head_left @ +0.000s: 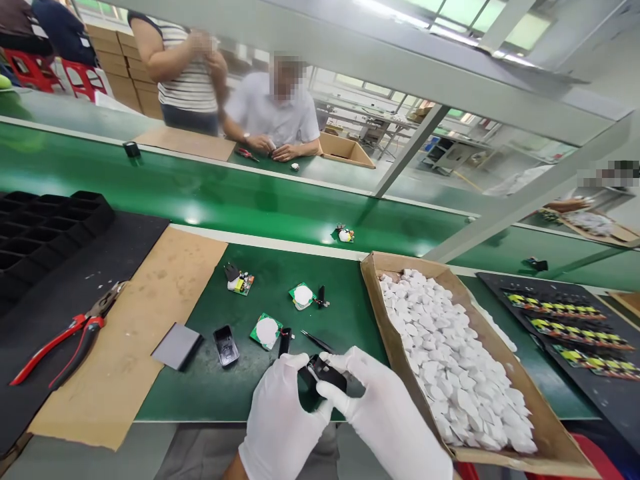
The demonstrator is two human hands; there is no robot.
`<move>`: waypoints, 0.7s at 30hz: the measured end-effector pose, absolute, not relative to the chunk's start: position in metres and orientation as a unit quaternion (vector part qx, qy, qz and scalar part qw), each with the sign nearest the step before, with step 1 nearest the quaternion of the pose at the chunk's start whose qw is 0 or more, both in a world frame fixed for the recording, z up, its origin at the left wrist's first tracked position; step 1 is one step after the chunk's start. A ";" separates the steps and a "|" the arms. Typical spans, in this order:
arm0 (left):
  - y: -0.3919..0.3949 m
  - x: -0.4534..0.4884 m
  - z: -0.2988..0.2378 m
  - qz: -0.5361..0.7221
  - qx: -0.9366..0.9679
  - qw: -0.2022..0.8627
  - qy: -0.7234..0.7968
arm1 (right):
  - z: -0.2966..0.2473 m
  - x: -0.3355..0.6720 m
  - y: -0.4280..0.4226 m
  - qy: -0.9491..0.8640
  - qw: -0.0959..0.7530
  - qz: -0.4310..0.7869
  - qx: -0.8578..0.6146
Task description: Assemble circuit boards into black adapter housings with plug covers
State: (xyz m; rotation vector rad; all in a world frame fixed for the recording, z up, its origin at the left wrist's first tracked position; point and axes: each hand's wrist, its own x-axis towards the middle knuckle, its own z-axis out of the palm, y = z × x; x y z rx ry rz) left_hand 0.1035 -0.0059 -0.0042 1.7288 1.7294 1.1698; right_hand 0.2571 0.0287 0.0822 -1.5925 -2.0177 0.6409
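My left hand (285, 417) and my right hand (385, 413), both in white gloves, meet near the table's front edge. Between their fingertips they hold a small black plastic casing (333, 377); its inside is mostly hidden by the fingers. Just beyond lie black tweezers (317, 341) and a green circuit board (266, 331) with a round white pad and a black part beside it. A second padded board (303, 296) sits further back. To the left are an open black case (227, 347) and a square grey-topped block (176, 345).
A cardboard tray (407, 363) heaped with white pieces stands right. Red-handled pliers (85, 327) rest across brown cardboard (150, 320) and a black mat, near a black compartment tray (50, 227). Beyond runs a green belt (240, 200) carrying a board (345, 233). Co-workers are across it.
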 end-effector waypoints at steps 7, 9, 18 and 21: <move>-0.009 0.107 -0.008 0.404 0.640 0.139 0.638 | 0.035 0.236 -0.002 -0.653 0.369 0.136 -0.647; -0.009 0.106 -0.013 0.405 0.650 0.121 0.632 | 0.029 0.230 -0.007 -0.641 0.387 0.107 -0.654; -0.012 0.100 -0.023 0.385 0.698 0.073 0.600 | -0.010 0.222 -0.024 -0.586 0.486 0.056 -0.645; -0.016 0.101 -0.031 0.362 0.694 0.085 0.617 | -0.019 0.220 -0.026 -0.566 0.507 0.060 -0.647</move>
